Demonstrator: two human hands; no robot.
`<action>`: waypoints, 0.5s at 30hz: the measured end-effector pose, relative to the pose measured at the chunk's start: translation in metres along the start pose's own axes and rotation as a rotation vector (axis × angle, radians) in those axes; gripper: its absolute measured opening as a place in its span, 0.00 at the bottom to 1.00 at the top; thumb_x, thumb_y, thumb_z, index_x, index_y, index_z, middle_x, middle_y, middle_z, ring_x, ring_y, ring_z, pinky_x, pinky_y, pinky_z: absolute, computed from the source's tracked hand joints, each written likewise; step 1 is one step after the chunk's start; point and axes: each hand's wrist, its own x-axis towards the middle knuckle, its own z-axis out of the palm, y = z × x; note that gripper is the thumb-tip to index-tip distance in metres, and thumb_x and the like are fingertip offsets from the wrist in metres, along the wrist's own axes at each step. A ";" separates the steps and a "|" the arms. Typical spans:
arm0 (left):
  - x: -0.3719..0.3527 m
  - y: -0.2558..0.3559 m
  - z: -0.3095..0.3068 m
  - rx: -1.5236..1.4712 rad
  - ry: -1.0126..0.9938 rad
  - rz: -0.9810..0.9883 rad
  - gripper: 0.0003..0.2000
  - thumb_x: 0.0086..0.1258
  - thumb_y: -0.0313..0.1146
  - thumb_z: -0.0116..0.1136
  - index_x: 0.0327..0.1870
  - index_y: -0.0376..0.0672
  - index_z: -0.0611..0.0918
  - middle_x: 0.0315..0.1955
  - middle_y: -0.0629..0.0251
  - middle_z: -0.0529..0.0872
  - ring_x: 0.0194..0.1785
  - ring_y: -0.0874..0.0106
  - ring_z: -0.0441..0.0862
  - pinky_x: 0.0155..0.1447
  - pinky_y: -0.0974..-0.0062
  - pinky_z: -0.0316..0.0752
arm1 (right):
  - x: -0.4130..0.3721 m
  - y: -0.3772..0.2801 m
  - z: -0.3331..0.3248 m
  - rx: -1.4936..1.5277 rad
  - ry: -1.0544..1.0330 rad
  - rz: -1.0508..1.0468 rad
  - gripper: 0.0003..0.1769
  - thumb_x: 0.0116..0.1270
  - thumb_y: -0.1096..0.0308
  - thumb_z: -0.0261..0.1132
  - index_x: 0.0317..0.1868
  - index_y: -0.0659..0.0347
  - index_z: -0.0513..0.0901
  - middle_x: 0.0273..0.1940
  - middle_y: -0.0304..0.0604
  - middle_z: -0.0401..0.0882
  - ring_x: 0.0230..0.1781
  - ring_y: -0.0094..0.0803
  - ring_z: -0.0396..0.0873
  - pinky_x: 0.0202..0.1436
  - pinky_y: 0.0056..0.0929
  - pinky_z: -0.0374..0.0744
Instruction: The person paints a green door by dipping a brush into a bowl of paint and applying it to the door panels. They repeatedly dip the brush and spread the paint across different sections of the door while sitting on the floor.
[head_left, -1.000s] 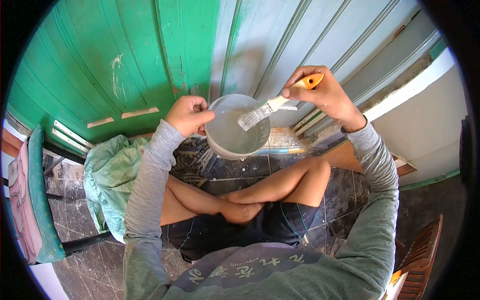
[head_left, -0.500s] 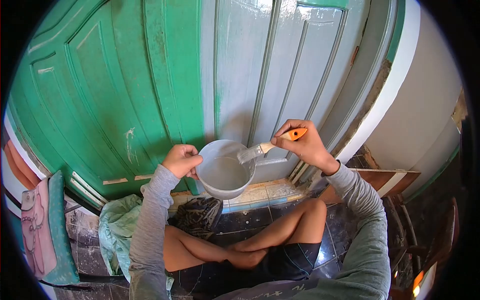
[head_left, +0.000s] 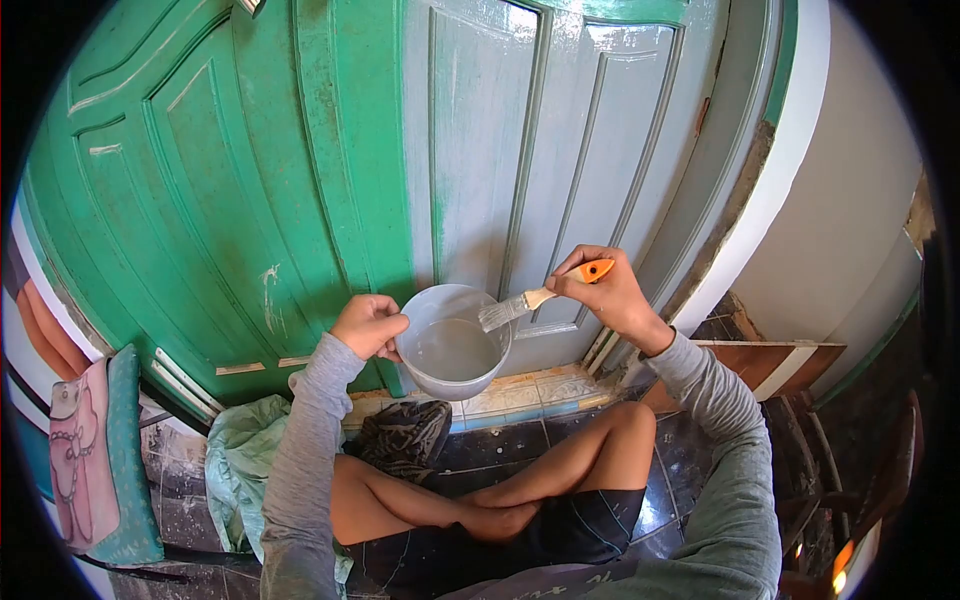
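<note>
My left hand [head_left: 371,327] grips the left rim of a round pale bowl [head_left: 447,388] with thin grey paint [head_left: 455,350] in it. Between finger and thumb, my right hand [head_left: 604,288] pinches a paintbrush [head_left: 540,297] with an orange-tipped wooden handle. Its grey-coated bristles point left, over the right inner side of the bowl. Behind the bowl stand a green door panel [head_left: 270,190] on the left and a grey-painted door panel [head_left: 490,130] on the right, which has green traces near its top.
Crumpled green cloth [head_left: 245,450] and a dark patterned cloth [head_left: 400,435] lie on the dark tiles left of my crossed legs. A teal and pink cushion [head_left: 120,450] is at the far left. Wooden boards [head_left: 790,365] and a dark chair [head_left: 890,470] are at the right.
The view has shifted slightly. Both hands keep their grips, and the brush stays over the right side of the bowl with almost no movement.
</note>
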 end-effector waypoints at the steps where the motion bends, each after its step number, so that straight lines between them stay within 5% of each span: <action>1: 0.000 0.000 0.000 -0.004 0.000 0.003 0.07 0.63 0.28 0.60 0.30 0.33 0.77 0.18 0.63 0.79 0.17 0.77 0.75 0.26 0.71 0.83 | -0.001 -0.001 0.000 -0.002 -0.001 0.006 0.08 0.59 0.71 0.72 0.31 0.68 0.85 0.28 0.36 0.82 0.30 0.18 0.75 0.35 0.20 0.74; 15: 0.003 -0.001 -0.002 -0.007 -0.009 0.006 0.07 0.64 0.28 0.60 0.30 0.34 0.77 0.18 0.63 0.80 0.17 0.76 0.77 0.26 0.73 0.83 | -0.002 0.006 -0.004 0.043 0.034 0.024 0.07 0.60 0.73 0.71 0.34 0.70 0.84 0.31 0.41 0.85 0.33 0.22 0.80 0.41 0.21 0.78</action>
